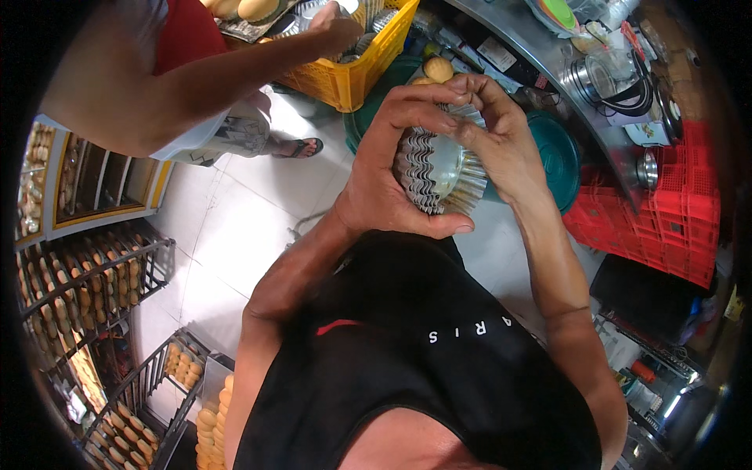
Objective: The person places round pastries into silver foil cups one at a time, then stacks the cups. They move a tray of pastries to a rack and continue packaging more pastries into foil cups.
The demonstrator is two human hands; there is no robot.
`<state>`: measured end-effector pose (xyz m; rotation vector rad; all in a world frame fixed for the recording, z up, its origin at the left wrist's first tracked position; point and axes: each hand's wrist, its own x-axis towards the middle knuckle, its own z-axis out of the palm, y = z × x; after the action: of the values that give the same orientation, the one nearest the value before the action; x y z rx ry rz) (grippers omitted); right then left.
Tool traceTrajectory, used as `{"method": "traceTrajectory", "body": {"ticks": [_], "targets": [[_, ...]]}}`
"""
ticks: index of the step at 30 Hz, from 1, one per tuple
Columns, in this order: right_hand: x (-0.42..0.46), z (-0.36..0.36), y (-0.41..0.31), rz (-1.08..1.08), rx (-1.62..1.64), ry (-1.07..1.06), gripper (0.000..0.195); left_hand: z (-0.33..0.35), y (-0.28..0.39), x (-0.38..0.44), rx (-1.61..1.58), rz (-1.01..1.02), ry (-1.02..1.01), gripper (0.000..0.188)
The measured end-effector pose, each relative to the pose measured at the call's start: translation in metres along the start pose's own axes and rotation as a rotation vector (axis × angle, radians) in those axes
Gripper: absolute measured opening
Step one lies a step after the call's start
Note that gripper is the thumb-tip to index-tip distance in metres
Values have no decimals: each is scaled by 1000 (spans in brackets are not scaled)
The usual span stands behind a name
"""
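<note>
A nested stack of fluted metal baking moulds (420,167) lies on its side between my hands, in front of my chest. My left hand (390,158) wraps around the stack, its thumb stretched along the near side and its fingers over the far side. My right hand (499,132) is at the open end of the stack, its fingertips on the fluted rim of the end mould. The inside of that end mould looks shiny. Just beyond my fingers shows a round golden bun (439,69), partly above another one.
A co-worker's arm (252,79) reaches into a yellow plastic crate (346,79) holding more moulds. A metal counter (564,76) curves along the right, above a green lid (552,161) and red crates (652,205). Racks of buns (88,276) stand at left.
</note>
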<state>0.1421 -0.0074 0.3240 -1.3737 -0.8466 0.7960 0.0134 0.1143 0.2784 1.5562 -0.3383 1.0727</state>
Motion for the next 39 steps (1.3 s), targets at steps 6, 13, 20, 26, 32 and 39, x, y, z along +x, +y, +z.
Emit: {"method": "traceTrajectory", "body": {"ticks": [6, 13, 20, 26, 32, 39], "targets": [[-7, -6, 4, 23, -75, 69, 47, -5, 0, -3, 118, -18, -67, 97], [-2, -1, -4, -110, -177, 53, 49, 1, -4, -4, -10, -55, 2, 95], [-4, -16, -11, -88, -321, 105, 23, 0, -4, -6, -38, -141, -14, 95], [1, -10, -20, -125, -525, 90, 19, -1, 0, -5, 46, -97, -78, 94], [5, -9, -23, -165, -684, 42, 23, -2, -4, -6, -18, -139, -39, 93], [-2, -18, -22, 8, -231, -6, 19, -8, -3, -2, -21, -153, -63, 91]]}}
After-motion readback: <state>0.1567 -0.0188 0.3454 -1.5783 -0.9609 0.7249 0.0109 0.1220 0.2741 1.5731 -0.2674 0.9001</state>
